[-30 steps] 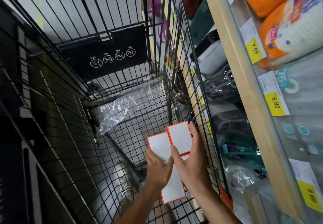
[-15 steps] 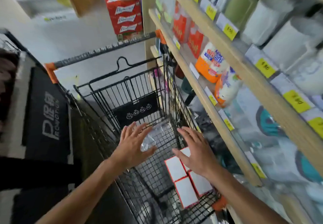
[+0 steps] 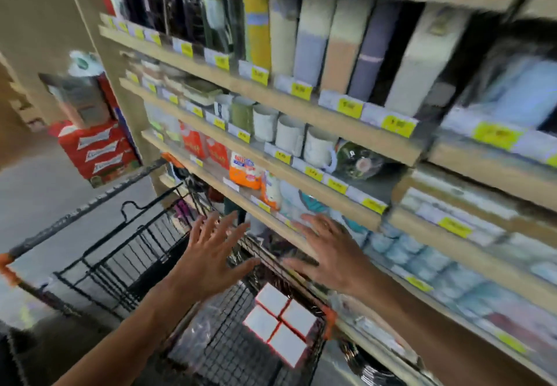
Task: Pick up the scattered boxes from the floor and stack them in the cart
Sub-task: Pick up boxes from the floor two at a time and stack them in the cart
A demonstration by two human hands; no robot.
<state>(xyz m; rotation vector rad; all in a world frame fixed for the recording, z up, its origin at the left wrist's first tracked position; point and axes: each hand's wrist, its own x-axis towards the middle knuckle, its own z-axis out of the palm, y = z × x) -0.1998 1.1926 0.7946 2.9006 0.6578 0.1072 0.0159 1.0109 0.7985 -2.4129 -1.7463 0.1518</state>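
Observation:
Several white boxes with red edges (image 3: 278, 324) lie side by side on the bottom of the black wire cart (image 3: 126, 262), at its right corner. My left hand (image 3: 211, 253) is raised above the cart with its fingers spread and holds nothing. My right hand (image 3: 328, 250) hovers beside it, fingers straight, in front of the shelf edge, also empty. Both hands are well above the boxes. The picture is blurred by motion.
A tall wooden shelf unit (image 3: 301, 174) with mugs, packets and yellow price tags stands close on the right of the cart. Red cartons (image 3: 96, 153) are stacked on the grey floor at the far left. A crumpled clear plastic sheet (image 3: 196, 334) lies in the cart.
Both hands have let go of the boxes and risen out of the cart. The view has swung up from the cart's inside to the shelves.

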